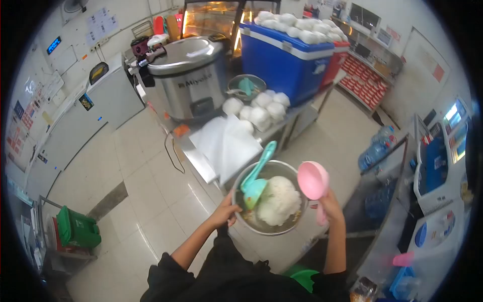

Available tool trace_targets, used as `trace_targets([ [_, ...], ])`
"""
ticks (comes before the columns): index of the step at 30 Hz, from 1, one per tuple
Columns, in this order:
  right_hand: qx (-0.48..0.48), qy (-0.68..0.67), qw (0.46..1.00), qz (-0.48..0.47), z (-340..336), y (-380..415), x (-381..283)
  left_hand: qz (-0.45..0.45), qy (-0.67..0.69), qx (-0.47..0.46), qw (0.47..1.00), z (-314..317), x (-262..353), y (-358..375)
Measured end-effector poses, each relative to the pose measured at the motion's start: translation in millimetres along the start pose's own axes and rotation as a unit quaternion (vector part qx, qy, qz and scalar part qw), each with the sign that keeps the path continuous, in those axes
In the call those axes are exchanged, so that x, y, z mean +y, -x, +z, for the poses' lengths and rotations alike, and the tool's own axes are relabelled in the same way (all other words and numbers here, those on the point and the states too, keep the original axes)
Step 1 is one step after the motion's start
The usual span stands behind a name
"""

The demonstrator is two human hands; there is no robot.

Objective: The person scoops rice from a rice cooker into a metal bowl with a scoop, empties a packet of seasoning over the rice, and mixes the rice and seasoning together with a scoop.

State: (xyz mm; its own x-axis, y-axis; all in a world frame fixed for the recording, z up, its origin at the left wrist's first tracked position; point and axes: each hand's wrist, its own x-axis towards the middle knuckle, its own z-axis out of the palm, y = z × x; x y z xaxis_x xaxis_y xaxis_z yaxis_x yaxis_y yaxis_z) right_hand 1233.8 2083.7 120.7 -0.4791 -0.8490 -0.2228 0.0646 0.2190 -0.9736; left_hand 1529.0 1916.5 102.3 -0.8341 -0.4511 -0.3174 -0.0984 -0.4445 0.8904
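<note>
- The left hand (225, 214) grips the near-left rim of a round metal bowl (291, 221), fingers curled over the edge, holding it up in front of the body.
- In the bowl lies a mound of white cooked rice (278, 200), heaped toward the middle and right side.
- A teal rice paddle (256, 180) rests in the bowl with its scoop end down beside the rice and its handle slanting up past the far rim; neither hand is on it.
- The right hand (329, 204) is closed around the handle of a pink scoop (312, 179), whose round cup stands just beside the bowl's right rim, tilted toward the rice; whether it touches the rim is hard to tell at this distortion.
- Beyond the bowl stands a steel tabletop (201, 158) carrying white sheets (226, 143), probably wrapping paper or bags.
- Further back on the same tabletop sit a cluster of white wrapped bundles (259, 109), a small bowl with a lid (245, 88) and a large steel rice cooker (188, 75) with its lid shut.
- A blue cooler box (284, 65) stands to the right of the cooker, with more white bundles stacked on its lid.
- A green crate (78, 229) sits on a low shelf at the lower left, well apart from the hands.
</note>
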Motion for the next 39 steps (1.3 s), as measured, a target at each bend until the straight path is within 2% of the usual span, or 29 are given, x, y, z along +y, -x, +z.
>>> trace_targets([
  [2, -0.006, -0.025, 0.999, 0.042, 60, -57, -10, 0.030, -0.009, 0.061, 0.998, -52, 17, -3],
  [4, -0.019, -0.029, 0.999, 0.041, 110, -111, -14, 0.052, -0.018, 0.111, 0.992, -102, 28, -12],
  [7, -0.046, -0.041, 0.996, 0.059, 165, -167, -5, 0.016, 0.006, 0.131, 0.991, -175, 29, -28],
  [11, -0.080, -0.041, 0.993, 0.075, 226, -239, -2, 0.045, 0.024, 0.212, 0.976, -237, 25, -49],
  [14, -0.128, -0.046, 0.988, 0.072, 250, -284, 15, 0.025, 0.052, 0.233, 0.971, -263, 15, -61],
  [17, -0.134, -0.019, 0.989, 0.065, 255, -310, 8, 0.041, 0.124, 0.273, 0.953, -264, 7, -74],
  [18, -0.130, -0.054, 0.988, 0.054, 252, -312, 1, 0.035, 0.122, 0.282, 0.951, -260, 3, -74],
  [20, -0.088, 0.060, 0.992, 0.069, 233, -328, -30, 0.023, 0.114, 0.288, 0.950, -256, 2, -70],
  [21, -0.009, 0.240, 0.956, -0.171, 215, -357, -24, 0.030, 0.118, 0.310, 0.943, -252, 1, -70],
  [22, 0.079, 0.381, 0.830, -0.399, 202, -387, -17, 0.015, 0.099, 0.320, 0.942, -247, 0, -70],
  [24, 0.084, 0.475, 0.860, -0.168, 189, -402, -79, -0.005, 0.047, 0.327, 0.944, -239, 9, -69],
  [25, 0.070, 0.472, 0.862, -0.172, 183, -420, -79, -0.006, 0.050, 0.341, 0.939, -235, 13, -67],
  [27, 0.019, 0.515, 0.830, -0.212, 173, -455, -63, -0.022, 0.130, 0.332, 0.934, -236, 19, -60],
  [29, -0.023, 0.555, 0.792, -0.253, 169, -482, -45, -0.049, 0.086, 0.352, 0.931, -254, 20, -46],
  [31, -0.040, 0.556, 0.801, -0.218, 169, -486, -36, 0.000, 0.024, 0.455, 0.890, -281, 17, -45],
  [33, 0.014, 0.627, 0.756, -0.188, 176, -466, -55, 0.009, -0.187, 0.529, 0.828, -306, 40, -58],
  [34, 0.014, 0.628, 0.755, -0.188, 178, -459, -58, 0.070, -0.221, 0.540, 0.809, -323, 50, -69],
  [35, 0.042, 0.606, 0.758, -0.236, 178, -452, -60, 0.132, -0.253, 0.547, 0.787, -340, 60, -82],
  [38, 0.084, 0.551, 0.766, -0.321, 194, -414, -83, 0.146, -0.288, 0.540, 0.777, -389, 93, -114],
  [39, 0.096, 0.514, 0.772, -0.361, 204, -396, -93, 0.092, -0.327, 0.517, 0.785, -407, 101, -124],
])
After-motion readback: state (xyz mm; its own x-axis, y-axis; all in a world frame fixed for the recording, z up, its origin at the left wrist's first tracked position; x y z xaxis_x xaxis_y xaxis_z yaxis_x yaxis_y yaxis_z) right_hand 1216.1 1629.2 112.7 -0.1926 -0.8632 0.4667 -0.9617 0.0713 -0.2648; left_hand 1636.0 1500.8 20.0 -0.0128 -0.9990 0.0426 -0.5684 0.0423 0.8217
